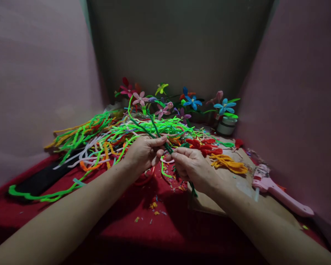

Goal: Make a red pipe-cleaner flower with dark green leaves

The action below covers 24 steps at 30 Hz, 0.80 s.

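Observation:
Between both hands runs a dark green pipe cleaner [168,148], its strands lying close together there. My left hand [146,150] pinches it between thumb and fingers, and two green lengths spread upward from that grip. Just to the right, the fingertips of my right hand [191,163] are closed on the same green strands. A dark green end [193,189] hangs below my right hand; whether it belongs to the same piece is hidden. Right behind the hands lies a heap of bright green pipe cleaners [162,127].
Pipe-cleaner flowers, among them a blue one [225,106], stand at the back near a small jar [226,125]. Red loops [204,146] and an orange bundle [228,163] lie on cardboard at right, beside a pink glue gun [281,191]. Scraps litter the red cloth [132,221].

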{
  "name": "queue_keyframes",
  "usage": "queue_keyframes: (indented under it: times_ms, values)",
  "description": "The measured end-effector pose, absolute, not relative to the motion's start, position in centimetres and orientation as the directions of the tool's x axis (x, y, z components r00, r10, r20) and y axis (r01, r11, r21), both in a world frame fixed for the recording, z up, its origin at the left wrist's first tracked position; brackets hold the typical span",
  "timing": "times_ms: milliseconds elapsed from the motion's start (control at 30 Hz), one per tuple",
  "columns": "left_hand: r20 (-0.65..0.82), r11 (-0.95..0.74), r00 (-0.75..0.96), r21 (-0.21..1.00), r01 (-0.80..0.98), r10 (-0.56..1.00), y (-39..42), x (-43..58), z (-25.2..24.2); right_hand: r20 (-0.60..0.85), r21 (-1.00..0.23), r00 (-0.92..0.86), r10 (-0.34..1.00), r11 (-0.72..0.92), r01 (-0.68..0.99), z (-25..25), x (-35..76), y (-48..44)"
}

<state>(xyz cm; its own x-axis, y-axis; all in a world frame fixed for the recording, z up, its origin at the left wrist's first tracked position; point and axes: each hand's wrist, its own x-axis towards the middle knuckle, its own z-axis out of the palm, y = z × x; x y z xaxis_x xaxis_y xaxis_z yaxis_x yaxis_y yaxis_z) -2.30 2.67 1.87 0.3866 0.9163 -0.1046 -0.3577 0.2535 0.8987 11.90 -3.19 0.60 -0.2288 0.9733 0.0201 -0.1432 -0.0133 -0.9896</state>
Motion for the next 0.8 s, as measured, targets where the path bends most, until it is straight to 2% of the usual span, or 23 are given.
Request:
queue_keyframes:
  times_ms: [133, 367, 467, 600, 800]
  values:
    - [-0.054, 0.270, 0.464, 0.869, -0.414, 0.884, 2.6, -2.6, 2.4, 0.016, -0.966, -0.317, 0.948, -0.068, -0.251, 0.5, 12.1, -3.4]
    - [0.150, 0.051, 0.639, 0.957, -0.284, 0.755, 2.4, -2.9, 1.7, 0.000, -0.917, -0.383, 0.924, -0.153, -0.369, 0.2, 12.6, -3.2]
    - [0.166, -0.037, 0.606, 0.975, -0.219, 0.778, 2.4, -2.7, 1.1, 0.002, -0.894, -0.455, 0.890, -0.203, -0.401, 0.1, 13.1, -2.9]
    - [0.135, -0.020, 0.555, 0.978, -0.208, 0.821, 2.2, -2.4, 0.6, -0.033, -0.875, -0.524, 0.851, -0.278, -0.396, 0.1, 13.4, -2.8]
    - [0.129, -0.023, 0.478, 0.975, -0.220, 0.869, 1.5, -2.0, 1.0, 0.011, -0.918, -0.451, 0.893, -0.170, -0.358, 0.6, 12.8, -3.1]
